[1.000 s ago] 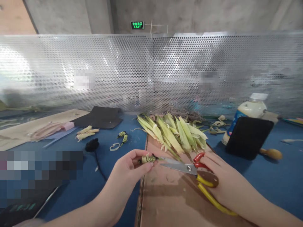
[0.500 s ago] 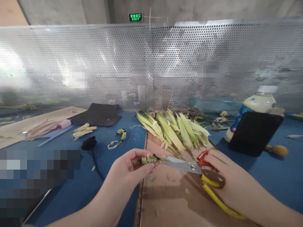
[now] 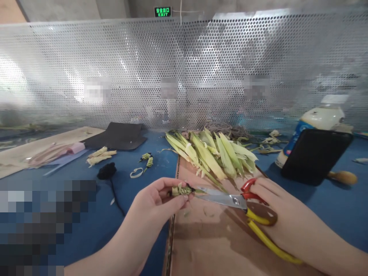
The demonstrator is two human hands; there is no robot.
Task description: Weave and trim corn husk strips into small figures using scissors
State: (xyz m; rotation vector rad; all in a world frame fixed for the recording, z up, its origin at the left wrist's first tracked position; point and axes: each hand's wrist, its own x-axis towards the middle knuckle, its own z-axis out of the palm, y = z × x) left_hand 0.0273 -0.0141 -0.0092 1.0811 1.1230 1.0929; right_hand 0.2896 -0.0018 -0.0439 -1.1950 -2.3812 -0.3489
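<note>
Between the thumb and fingers of my left hand (image 3: 156,203) is a small braided piece of green husk (image 3: 181,190), bound with dark thread at its right end. My right hand (image 3: 276,207) grips scissors (image 3: 235,201) with red and yellow handles. The blades point left and lie around the thin tail at the right end of the braided piece; whether they touch it I cannot tell. Under both hands is a brown board (image 3: 207,237). Just beyond them lies a pile of pale green corn husks (image 3: 212,157).
On the blue table, a bottle (image 3: 322,115) stands behind a leaning black phone (image 3: 316,157) at right, near a wooden handle (image 3: 343,177). At left are a black spool-like bundle (image 3: 106,171), small braided pieces (image 3: 148,160) and a black sheet (image 3: 117,136). A perforated metal screen (image 3: 184,69) rises behind.
The camera view has shifted slightly, with the background a little higher. Both hands keep their hold, and the scissors stay at the tail of the braided piece.
</note>
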